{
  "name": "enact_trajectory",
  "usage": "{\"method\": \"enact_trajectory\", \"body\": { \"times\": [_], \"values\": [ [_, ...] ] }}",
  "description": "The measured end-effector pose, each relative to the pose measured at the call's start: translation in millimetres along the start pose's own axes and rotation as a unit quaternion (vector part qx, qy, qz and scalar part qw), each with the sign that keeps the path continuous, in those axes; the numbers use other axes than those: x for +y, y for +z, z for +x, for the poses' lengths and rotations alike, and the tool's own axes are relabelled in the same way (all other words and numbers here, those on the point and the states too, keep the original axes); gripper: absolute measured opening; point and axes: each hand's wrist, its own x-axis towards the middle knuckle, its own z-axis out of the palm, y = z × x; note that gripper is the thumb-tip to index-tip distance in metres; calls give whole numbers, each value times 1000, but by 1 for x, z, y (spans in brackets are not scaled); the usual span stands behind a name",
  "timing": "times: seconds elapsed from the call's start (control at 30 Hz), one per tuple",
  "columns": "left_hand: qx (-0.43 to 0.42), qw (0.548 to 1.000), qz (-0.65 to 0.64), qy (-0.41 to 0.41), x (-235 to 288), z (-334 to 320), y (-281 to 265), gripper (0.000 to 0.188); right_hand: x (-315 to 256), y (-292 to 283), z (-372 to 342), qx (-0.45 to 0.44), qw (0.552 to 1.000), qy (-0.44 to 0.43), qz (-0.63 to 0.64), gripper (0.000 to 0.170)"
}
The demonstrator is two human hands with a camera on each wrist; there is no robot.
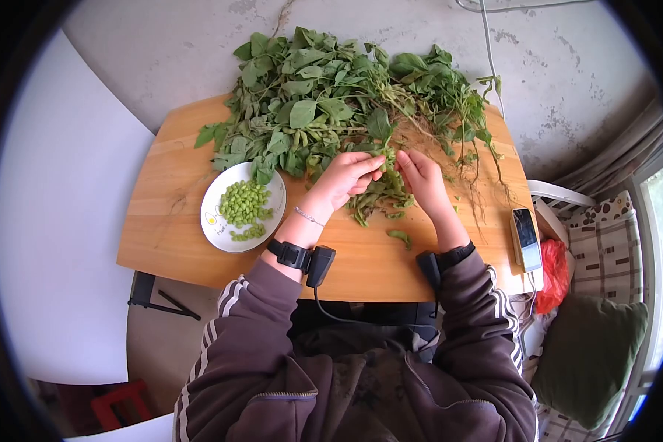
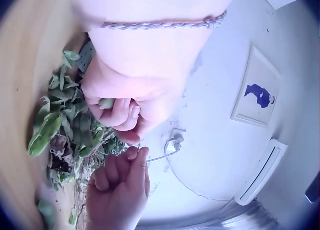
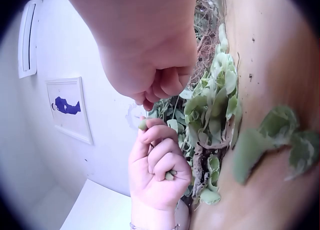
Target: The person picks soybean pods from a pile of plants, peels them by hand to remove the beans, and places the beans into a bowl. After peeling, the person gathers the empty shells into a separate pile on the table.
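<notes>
Over the table's middle, my left hand (image 1: 350, 177) pinches a small green soybean piece (image 3: 142, 125) between thumb and forefinger. More green beans (image 3: 170, 175) show inside its curled lower fingers. Close by, thumb against forefinger, is my right hand (image 1: 426, 183), fingers curled, its tips almost meeting the left ones; nothing shows between them. Under both hands lies a heap of opened green pods (image 3: 220, 102). Shelled beans (image 1: 243, 203) fill part of a white plate (image 1: 212, 195) to the left.
Leafy soybean plants (image 1: 302, 92) with roots (image 1: 475, 177) cover the back of the wooden table (image 1: 166, 191). A loose pod (image 1: 400, 237) lies nearer me. At the right edge stands a phone (image 1: 526, 237) with a cable. A dark green cushion (image 1: 593, 357) sits beyond.
</notes>
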Motion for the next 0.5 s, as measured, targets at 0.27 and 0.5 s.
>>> {"method": "enact_trajectory", "body": {
  "times": [0.27, 0.5],
  "values": [
    [-7, 996, -64, 65, 8, -8, 9, 23, 6, -9, 4, 41, 998, 41, 5, 41],
    [14, 991, -58, 116, 2, -2, -5, 19, -1, -2, -2, 11, 995, 63, 74, 36]
  ]
}}
